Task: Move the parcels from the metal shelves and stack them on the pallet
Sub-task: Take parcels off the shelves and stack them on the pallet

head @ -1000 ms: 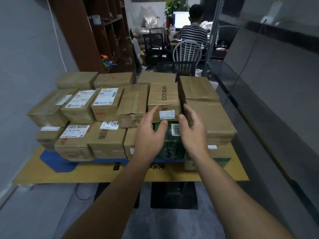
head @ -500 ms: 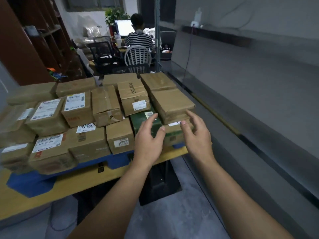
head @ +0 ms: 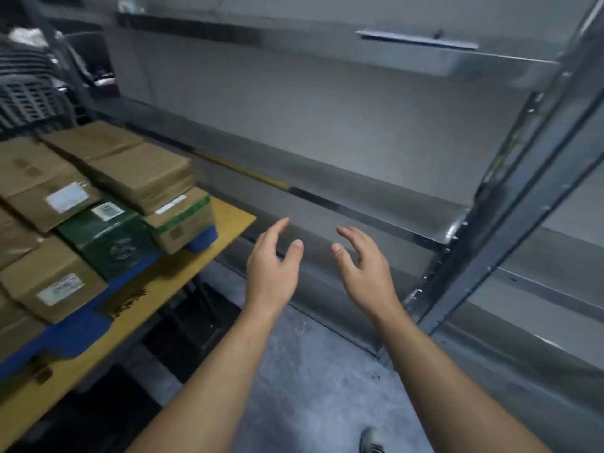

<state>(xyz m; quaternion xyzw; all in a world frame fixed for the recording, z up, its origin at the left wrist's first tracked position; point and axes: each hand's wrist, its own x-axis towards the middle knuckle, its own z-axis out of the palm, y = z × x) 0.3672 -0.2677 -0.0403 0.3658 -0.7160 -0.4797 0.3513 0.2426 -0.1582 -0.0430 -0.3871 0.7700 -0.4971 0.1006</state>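
Several brown cardboard parcels [head: 137, 171] and one dark green box [head: 108, 238] are stacked on a blue pallet [head: 81, 331] at the left, which lies on a yellow board [head: 170, 279]. My left hand [head: 273, 271] and my right hand [head: 366, 269] hover side by side, palms facing each other, fingers relaxed, holding nothing. They are to the right of the pallet, in front of the metal shelves [head: 376, 204]. The shelf levels in view carry no parcels.
A slotted metal upright [head: 523, 178] of the shelving rises at the right. Grey concrete floor [head: 313, 387] lies below my arms, with my shoe [head: 372, 441] at the bottom. A seated person in a striped shirt [head: 23, 60] and a chair are at far left.
My view has swung right, from the parcel stack to the metal shelves. Both hands have come away from the green box and now hover empty in front of the shelving.
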